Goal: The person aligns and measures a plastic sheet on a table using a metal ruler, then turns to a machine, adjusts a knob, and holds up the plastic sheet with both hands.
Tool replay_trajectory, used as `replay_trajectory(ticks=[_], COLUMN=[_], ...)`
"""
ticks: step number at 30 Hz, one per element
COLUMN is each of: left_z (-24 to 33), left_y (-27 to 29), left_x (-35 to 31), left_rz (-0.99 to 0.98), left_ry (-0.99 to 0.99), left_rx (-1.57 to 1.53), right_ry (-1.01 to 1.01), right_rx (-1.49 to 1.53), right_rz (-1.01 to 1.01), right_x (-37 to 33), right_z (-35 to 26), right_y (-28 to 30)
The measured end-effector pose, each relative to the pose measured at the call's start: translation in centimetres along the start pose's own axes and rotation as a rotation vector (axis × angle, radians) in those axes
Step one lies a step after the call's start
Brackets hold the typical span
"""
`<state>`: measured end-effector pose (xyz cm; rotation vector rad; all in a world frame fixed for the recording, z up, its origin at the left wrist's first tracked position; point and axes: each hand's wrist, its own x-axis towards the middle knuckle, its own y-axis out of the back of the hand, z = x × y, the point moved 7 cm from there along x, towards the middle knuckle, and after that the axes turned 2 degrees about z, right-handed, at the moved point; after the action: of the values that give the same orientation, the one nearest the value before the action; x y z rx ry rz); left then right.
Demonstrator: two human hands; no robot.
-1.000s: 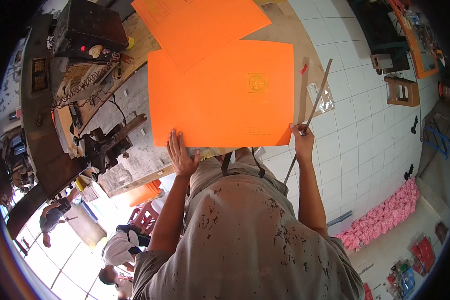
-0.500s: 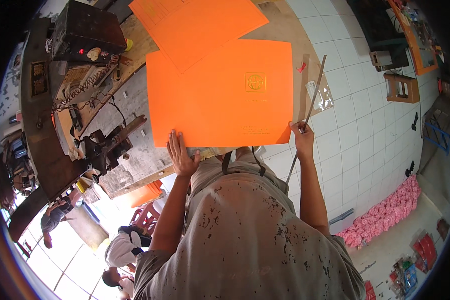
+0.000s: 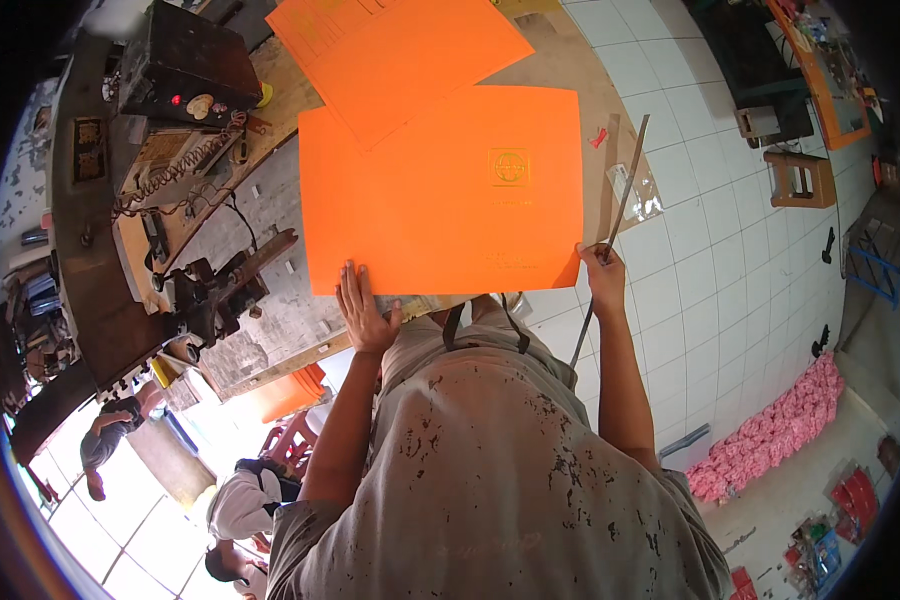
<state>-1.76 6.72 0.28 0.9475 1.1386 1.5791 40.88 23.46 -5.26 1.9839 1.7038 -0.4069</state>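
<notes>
Evidently, the left hand (image 3: 366,315) lies flat, fingers together and thumb apart, on the lower left edge of the orange sheet (image 3: 410,215), while the right hand (image 3: 603,270) closes around a thin dark strip (image 3: 632,175) at the lower right corner; any pinch on the sheet is unclear. Light, even pressure seems advisable, keeping the strip off the gilt emblem (image 3: 509,167). Beyond, a second orange sheet (image 3: 400,65) overlaps the first on the workbench (image 3: 275,335).

We've got an orange sheet (image 3: 410,215), smooth matt paper, at the near edge of the table (image 3: 295,325), its emblem (image 3: 510,167) glinting metallic gold! Over the right edge, a strip (image 3: 628,180) looks like metal; clear plastic (image 3: 647,200) shines there; the table's grey surface looks rough, scuffed.
</notes>
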Motion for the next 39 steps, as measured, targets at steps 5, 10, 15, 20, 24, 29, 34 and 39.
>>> replay_trajectory(ticks=[5,10,15,20,24,29,34,39], left_z=[0.2,0.1,0.2,-0.5,-0.6,-0.3,-0.8,-0.8], left_y=[0.3,0.4,0.7,0.6,0.6,0.8,0.2,0.1], left_x=[0.0,-0.1,-0.4,-1.4,-1.6,-1.3,-1.4,-1.5], left_rz=[0.002,0.030,0.095,0.110,0.117,0.116,0.136,0.126], left_ry=[0.011,0.007,0.005,0.033,0.023,0.034,0.039,0.062], left_rx=[-0.015,-0.027,-0.033,-0.015,-0.001,-0.018,-0.024,0.009], right_ry=[-0.028,0.000,0.198,0.383,0.517,0.800,0.664,0.730], right_rx=[-0.002,-0.030,-0.277,-0.454,-0.358,-0.627,-0.685,-1.010], right_rz=[0.011,0.019,0.109,0.239,0.112,0.221,0.257,0.216], right_x=[-0.2,-0.3,-0.9,-0.8,4.0,14.5,20.7,20.7], right_z=[-0.1,-0.7,-3.0,-9.0,-14.1,-19.6,-21.5,-21.8], right_y=[0.0,-0.1,0.4,-0.2,-3.1,-8.6,-13.2,-15.0])
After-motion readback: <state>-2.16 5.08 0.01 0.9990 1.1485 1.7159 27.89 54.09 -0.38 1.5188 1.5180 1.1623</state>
